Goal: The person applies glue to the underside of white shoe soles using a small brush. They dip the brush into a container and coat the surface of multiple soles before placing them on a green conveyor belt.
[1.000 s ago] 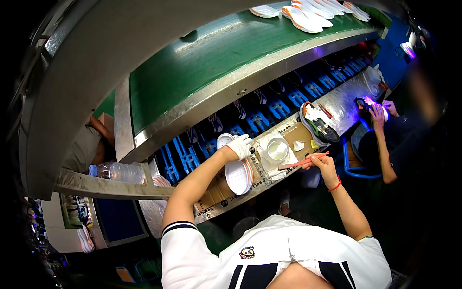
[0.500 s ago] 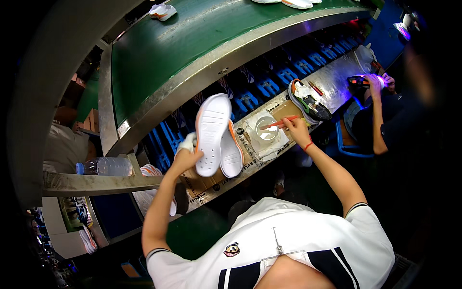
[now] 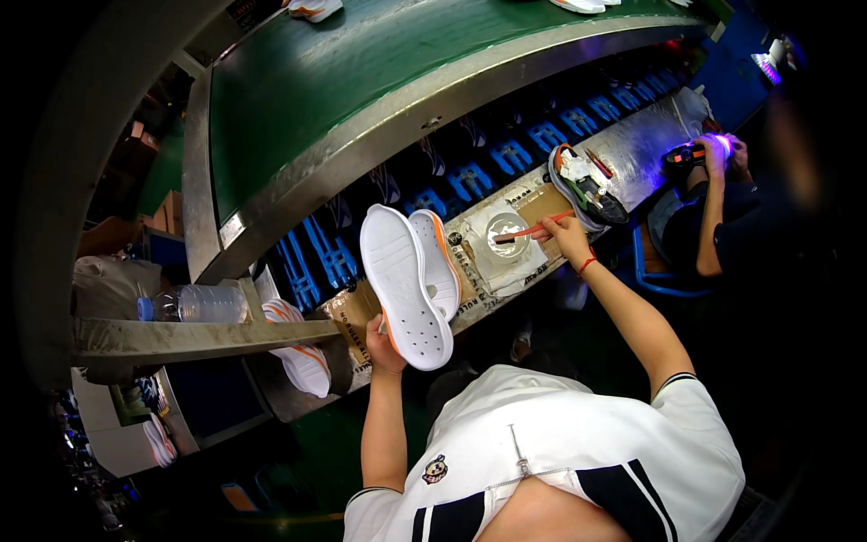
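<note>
A: What frames this scene on the factory floor?

B: A green conveyor belt (image 3: 361,99) sweeps across twelve o'clock above a long metal workbench (image 3: 648,135). Near three o'clock, a co-worker (image 3: 750,221) in dark clothing handles a violet-lit dark shoe (image 3: 684,155).

A: And the piece in hand?

B: A white front sole (image 3: 404,285), raised at the bench's near edge, is at one o'clock from the worker's left hand (image 3: 386,355). That hand grips its lower-left edge, thumb in sight, other fingers hidden. A second sole (image 3: 441,262) appears just behind, between one and two o'clock from the first; whether the hand touches it cannot be told.

A: How do they look?

B: The front sole is long and waisted, tilted, its top end toward eleven o'clock. Faint grooves mark the upper part, small holes dot the lower, and orange lines the edge beside the hand. The second is white with an orange band.

A: The other side?

B: A black-and-orange shoe (image 3: 607,206) rests at one o'clock from the right hand (image 3: 567,238), whose fingers pinch a red-handled brush (image 3: 528,232), head at nine o'clock, over a clear bowl (image 3: 508,253).
</note>
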A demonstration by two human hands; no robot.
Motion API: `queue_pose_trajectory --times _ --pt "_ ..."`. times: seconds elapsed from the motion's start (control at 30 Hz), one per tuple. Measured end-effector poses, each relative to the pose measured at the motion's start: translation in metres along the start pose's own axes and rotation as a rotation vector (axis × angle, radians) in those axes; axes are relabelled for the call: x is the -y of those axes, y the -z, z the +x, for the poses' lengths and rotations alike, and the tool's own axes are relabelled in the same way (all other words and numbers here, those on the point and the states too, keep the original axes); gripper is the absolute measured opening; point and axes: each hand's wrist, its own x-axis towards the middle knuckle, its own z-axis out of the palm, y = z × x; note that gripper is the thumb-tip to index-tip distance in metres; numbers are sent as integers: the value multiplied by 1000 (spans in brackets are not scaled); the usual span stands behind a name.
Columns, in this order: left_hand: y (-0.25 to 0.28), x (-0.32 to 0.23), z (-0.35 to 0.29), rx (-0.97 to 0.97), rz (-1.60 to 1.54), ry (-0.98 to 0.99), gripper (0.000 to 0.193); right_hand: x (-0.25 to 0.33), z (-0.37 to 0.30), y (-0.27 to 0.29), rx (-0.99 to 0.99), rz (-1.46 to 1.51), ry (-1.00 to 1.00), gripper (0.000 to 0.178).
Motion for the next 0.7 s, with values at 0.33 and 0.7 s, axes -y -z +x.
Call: queue_pose_trajectory --times 0.33,0.7 --pt "-26 13 21 -133 178 232 62 98 -20 -3 329 271 -180 27" --pt "-71 10 19 -58 6 426 66 175 -34 -80 683 -316 656 18"
